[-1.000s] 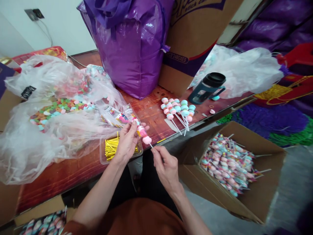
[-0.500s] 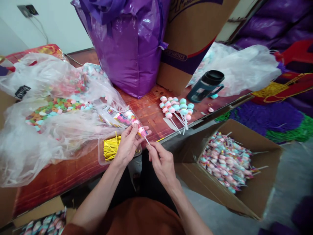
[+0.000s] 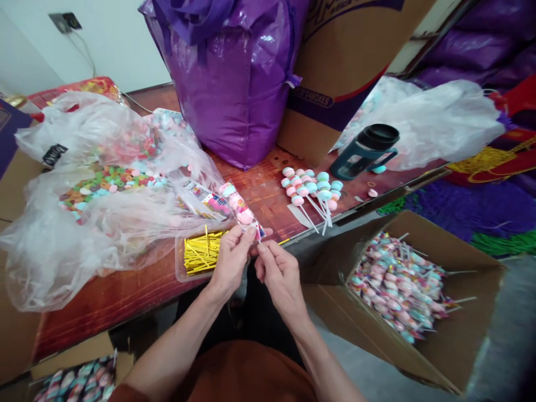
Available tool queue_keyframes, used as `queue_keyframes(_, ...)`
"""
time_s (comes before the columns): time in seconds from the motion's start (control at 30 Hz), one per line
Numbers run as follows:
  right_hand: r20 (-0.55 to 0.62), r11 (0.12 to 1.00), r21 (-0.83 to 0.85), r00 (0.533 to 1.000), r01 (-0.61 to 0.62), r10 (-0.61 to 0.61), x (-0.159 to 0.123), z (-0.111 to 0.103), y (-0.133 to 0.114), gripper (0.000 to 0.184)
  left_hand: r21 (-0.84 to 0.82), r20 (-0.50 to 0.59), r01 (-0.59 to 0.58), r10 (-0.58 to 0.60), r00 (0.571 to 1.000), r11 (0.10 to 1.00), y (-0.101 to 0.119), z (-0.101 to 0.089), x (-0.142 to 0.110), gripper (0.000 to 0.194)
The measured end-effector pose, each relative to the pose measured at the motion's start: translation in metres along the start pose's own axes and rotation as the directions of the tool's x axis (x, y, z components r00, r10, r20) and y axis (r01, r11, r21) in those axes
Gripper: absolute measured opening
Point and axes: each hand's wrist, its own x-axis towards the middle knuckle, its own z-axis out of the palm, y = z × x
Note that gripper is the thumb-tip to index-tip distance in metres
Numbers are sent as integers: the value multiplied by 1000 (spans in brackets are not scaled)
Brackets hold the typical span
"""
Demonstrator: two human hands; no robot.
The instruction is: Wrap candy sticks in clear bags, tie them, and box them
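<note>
My left hand (image 3: 232, 254) is closed round the lower end of a clear printed wrapper with a marshmallow-like candy skewer (image 3: 238, 206) inside, pink and pale blue. Just below, my right hand (image 3: 278, 271) pinches the skewer's stick, most of which the fingers hide. A plastic tub (image 3: 180, 262) of golden twist ties (image 3: 203, 254) stands at the left wrist. Flat printed wrappers (image 3: 209, 201) lie behind the tub. Several unwrapped candy skewers (image 3: 305, 187) rest on the table at the right, sticks toward me.
Clear bags (image 3: 46, 262) of loose colourful candies cover the table's left. Behind stand a purple bag (image 3: 234, 89) and a large carton (image 3: 347, 61), with a dark bottle (image 3: 360, 151) in front. An open box (image 3: 464, 329) of wrapped skewers sits low right; another (image 3: 84, 379) lies low left.
The skewer has slid deeper into the wrapper, so less stick shows. My hands have come together at the wrapper's lower end. The whole view has shifted slightly.
</note>
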Motion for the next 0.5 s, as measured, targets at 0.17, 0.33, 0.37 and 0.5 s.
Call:
queue_keyframes(0.17,33,984,168,998,-62,57,-3,7,3,30,-3,-3,-18,18,1000,1000,0,-2,-7,25)
queue_keyframes(0.33,47,929,345,991,-136,128,8,18,-6,33,-54,-11,-82,81,997,995,7,-6,-11,26)
queue_keyframes(0.37,98,905,382,982,-186,160,12,21,-9,34,-78,-15,-90,89,996,993,11,-8,-12,27)
queue_keyframes(0.5,356,944,227,923,-239,148,23,36,-17,33,-238,-90,-125,107,990,963,35,-31,-14,24)
